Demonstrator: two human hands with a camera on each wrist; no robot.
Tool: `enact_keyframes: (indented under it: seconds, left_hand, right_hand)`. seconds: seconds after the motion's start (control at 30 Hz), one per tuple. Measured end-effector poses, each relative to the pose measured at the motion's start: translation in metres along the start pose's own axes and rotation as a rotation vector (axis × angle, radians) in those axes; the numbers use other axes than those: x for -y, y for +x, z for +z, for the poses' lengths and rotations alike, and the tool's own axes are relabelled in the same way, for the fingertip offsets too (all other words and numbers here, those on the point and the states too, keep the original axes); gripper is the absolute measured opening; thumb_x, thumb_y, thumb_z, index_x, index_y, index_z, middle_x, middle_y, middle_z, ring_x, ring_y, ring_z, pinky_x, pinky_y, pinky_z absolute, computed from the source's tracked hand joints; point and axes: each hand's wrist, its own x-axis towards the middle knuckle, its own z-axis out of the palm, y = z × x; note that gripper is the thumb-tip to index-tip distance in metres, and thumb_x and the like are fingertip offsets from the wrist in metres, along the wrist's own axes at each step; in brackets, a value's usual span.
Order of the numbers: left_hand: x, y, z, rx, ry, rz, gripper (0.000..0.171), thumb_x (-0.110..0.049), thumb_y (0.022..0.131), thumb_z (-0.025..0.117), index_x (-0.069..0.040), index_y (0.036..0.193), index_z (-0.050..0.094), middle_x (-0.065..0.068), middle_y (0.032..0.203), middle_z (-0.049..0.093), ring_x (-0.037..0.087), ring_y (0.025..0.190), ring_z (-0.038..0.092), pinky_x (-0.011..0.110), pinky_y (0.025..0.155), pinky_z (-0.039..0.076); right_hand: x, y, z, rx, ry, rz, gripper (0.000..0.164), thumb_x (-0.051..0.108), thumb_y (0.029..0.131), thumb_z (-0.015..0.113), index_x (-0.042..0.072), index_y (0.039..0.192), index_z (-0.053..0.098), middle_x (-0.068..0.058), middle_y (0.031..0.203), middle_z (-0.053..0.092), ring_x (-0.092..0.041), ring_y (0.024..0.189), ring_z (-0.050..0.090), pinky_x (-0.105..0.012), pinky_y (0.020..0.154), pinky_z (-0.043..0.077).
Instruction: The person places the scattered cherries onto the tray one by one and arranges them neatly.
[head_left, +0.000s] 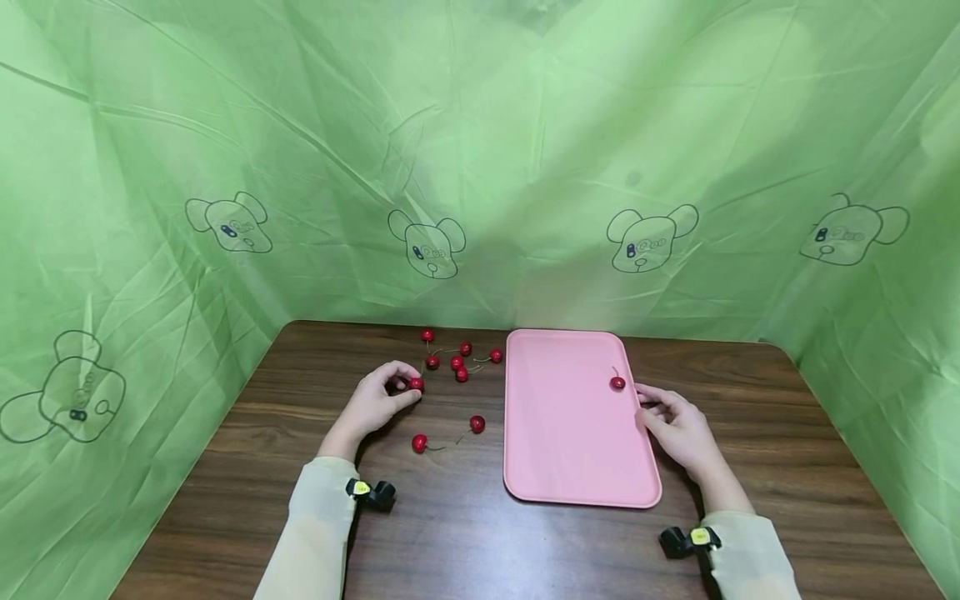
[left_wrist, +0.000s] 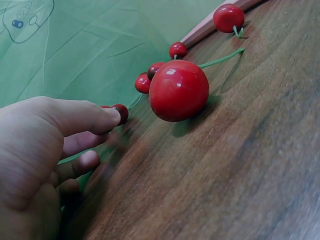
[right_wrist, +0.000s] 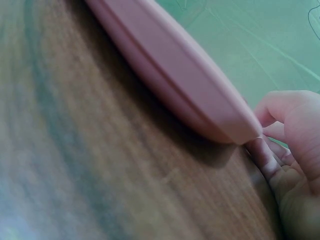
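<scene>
- Eight round glossy red cherries (head_left: 462, 375) with thin green stems lay on the brown wood-grain table (head_left: 435, 542): six loosely bunched toward the back edge, two nearer the front.
- Left hand (head_left: 381, 400): thumb and fingers pinched another red cherry (head_left: 416, 384), just beside the bunch.
- One more red cherry (head_left: 617, 383) sat on the pink rectangular tray (head_left: 570, 442), near its right rim.
- Right hand (head_left: 681, 429): bent fingers touched that rim; couldn't tell if gripping.
</scene>
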Motion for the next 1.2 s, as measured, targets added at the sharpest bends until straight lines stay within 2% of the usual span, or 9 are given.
enact_keyframes:
  seconds: [0.27,0.57,0.77,0.93,1.07,1.2]
  left_hand:
    - [-0.003,0.001,0.0,-0.023,-0.016,-0.008,0.02,-0.017,0.097,0.086,-0.015,0.111,0.073,0.0,0.103,0.073,0.022,0.09,0.063,0.03,0.08,0.051]
    - [-0.009,0.002,0.0,-0.04,-0.062,-0.03,0.02,-0.014,0.099,0.083,-0.015,0.116,0.072,0.003,0.106,0.072,0.023,0.089,0.059,0.03,0.078,0.049]
    - [-0.03,0.0,-0.002,-0.063,-0.073,-0.027,0.021,-0.013,0.095,0.086,-0.015,0.112,0.073,0.004,0.098,0.072,0.023,0.085,0.061,0.029,0.073,0.049]
    - [-0.05,0.0,-0.002,-0.139,-0.06,-0.026,0.023,-0.019,0.092,0.091,-0.016,0.108,0.075,0.002,0.092,0.071,0.022,0.084,0.061,0.028,0.069,0.049]
    - [-0.059,0.002,0.001,-0.2,-0.045,-0.032,0.027,-0.027,0.091,0.092,-0.012,0.108,0.078,0.001,0.091,0.072,0.02,0.084,0.061,0.027,0.068,0.047]
    - [-0.062,0.004,0.005,-0.213,-0.041,-0.019,0.027,-0.027,0.092,0.092,-0.011,0.109,0.079,0.0,0.091,0.074,0.02,0.084,0.062,0.026,0.068,0.047]
  right_hand:
    - [-0.002,0.001,0.0,-0.003,-0.003,-0.005,0.046,0.011,0.101,0.074,0.003,0.146,0.067,-0.019,0.128,0.072,-0.008,0.091,0.064,-0.019,0.076,0.052]
    - [0.001,0.0,-0.001,-0.001,0.014,-0.003,0.046,0.013,0.101,0.075,0.003,0.145,0.068,-0.02,0.126,0.074,-0.006,0.089,0.065,-0.019,0.075,0.052]
    - [0.001,0.0,-0.001,0.01,-0.003,0.011,0.046,0.014,0.102,0.074,0.004,0.147,0.067,-0.019,0.128,0.073,-0.009,0.092,0.064,-0.019,0.076,0.052]
    - [-0.001,0.001,0.0,0.004,-0.01,0.007,0.046,0.012,0.101,0.073,0.003,0.146,0.067,-0.018,0.127,0.073,-0.01,0.091,0.064,-0.019,0.076,0.052]
    - [-0.002,0.001,0.0,-0.002,-0.005,0.001,0.046,0.011,0.101,0.073,0.003,0.145,0.067,-0.018,0.126,0.074,-0.009,0.09,0.064,-0.019,0.076,0.052]
    - [-0.001,0.0,0.001,-0.008,-0.003,0.004,0.046,0.012,0.101,0.074,0.004,0.145,0.068,-0.018,0.126,0.074,-0.008,0.09,0.064,-0.019,0.075,0.052]
